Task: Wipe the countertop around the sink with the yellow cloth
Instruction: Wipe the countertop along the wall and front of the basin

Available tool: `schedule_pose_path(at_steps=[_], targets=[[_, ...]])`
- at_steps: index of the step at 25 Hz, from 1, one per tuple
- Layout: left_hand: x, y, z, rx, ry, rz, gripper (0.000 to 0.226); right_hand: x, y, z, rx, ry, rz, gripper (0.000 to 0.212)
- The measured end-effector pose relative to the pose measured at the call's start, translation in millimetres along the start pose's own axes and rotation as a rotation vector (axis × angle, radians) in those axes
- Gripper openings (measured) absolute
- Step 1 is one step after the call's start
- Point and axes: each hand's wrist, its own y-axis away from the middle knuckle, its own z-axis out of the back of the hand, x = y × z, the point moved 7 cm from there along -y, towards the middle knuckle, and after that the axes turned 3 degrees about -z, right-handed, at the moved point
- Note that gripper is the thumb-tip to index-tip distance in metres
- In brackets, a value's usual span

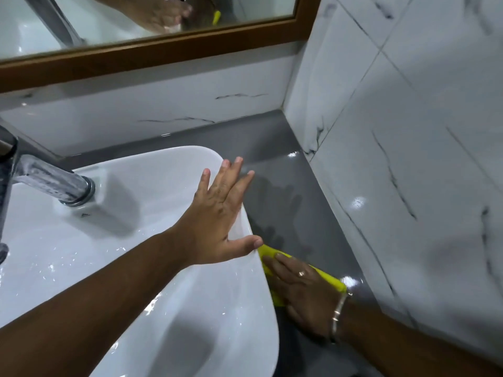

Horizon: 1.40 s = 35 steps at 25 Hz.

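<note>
A white sink (168,268) stands on a glossy grey countertop (280,164). My left hand (217,213) lies flat on the sink's right rim, fingers spread, holding nothing. On the narrow grey strip between the sink and the right wall, my right hand (302,289) presses palm-down on the yellow cloth (330,278). Most of the cloth is hidden under that hand; yellow shows ahead of the fingers and along the wall side. A ring and a metal bangle are on the right hand and wrist.
A chrome tap (51,183) rises at the sink's left back. White marble-look tiles (408,159) close off the right side and the back. A wood-framed mirror (152,47) hangs above. The grey strip runs back to the corner.
</note>
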Motion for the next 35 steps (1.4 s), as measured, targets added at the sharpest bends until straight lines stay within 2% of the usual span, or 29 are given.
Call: schedule_pose_path(at_steps=[2,4,6,7,8,10,12,13,14,16,18,20,21,22,24,26,27,29,31,33,34,35], targets=[[1,1,0,0.006,-0.015,0.01,0.102,-26,16,10,-0.145,0.002,-0.09,0.071],[0,1,0,0.005,-0.004,0.015,0.102,-78,-8,31,-0.254,0.044,-0.305,0.064],[1,0,-2,-0.003,0.005,0.014,0.103,-126,-50,54,-0.253,-0.031,-0.562,0.062],[1,0,-2,-0.002,0.004,0.014,0.103,-130,-68,60,-0.216,-0.08,-0.635,0.064],[1,1,-2,0.003,-0.002,0.013,0.103,-119,-77,55,-0.207,-0.099,-0.642,0.066],[0,1,-1,0.009,-0.024,0.009,0.102,-67,-57,36,-0.245,-0.003,-0.47,0.068],[-1,2,3,0.006,-0.04,0.006,0.103,2,4,-2,-0.159,0.028,-0.266,0.074],[-1,2,3,0.012,-0.042,0.007,0.105,25,38,-15,-0.119,0.009,-0.235,0.077],[-2,2,2,0.022,-0.039,0.003,0.106,29,64,-22,-0.112,0.022,-0.274,0.077],[-3,2,1,0.031,-0.042,-0.001,0.107,-5,69,-17,-0.142,0.059,-0.384,0.074],[-2,2,0,0.038,-0.051,0.0,0.106,-56,32,10,-0.2,0.03,-0.585,0.068],[0,2,-1,0.04,-0.074,0.005,0.103,-81,-7,28,-0.165,-0.051,-0.772,0.066],[1,2,-1,0.048,-0.085,0.01,0.103,-73,-15,22,-0.208,-0.056,-0.787,0.07],[1,2,-1,0.062,-0.1,0.013,0.103,-51,-10,17,-0.258,-0.012,-0.726,0.079],[1,1,0,0.073,-0.133,0.021,0.103,16,28,-1,-0.221,-0.001,-0.473,0.088],[0,2,2,0.075,-0.124,0.035,0.103,52,86,-17,-0.214,0.0,-0.373,0.084],[-1,2,1,0.069,-0.115,0.035,0.103,40,101,-19,-0.201,0.043,-0.363,0.082],[-3,3,-1,0.051,-0.119,0.033,0.101,-13,87,-10,-0.152,0.086,-0.427,0.077],[-2,3,-2,0.056,-0.142,0.033,0.098,-71,44,12,-0.189,-0.004,-0.696,0.072],[-2,2,-1,0.047,-0.17,0.029,0.098,-81,2,18,-0.127,-0.101,-0.829,0.071],[-3,1,1,0.045,-0.179,0.021,0.099,-67,-10,16,-0.158,-0.094,-0.789,0.071],[-5,1,2,0.054,-0.181,0.015,0.099,-41,-11,12,-0.176,-0.049,-0.663,0.072]])
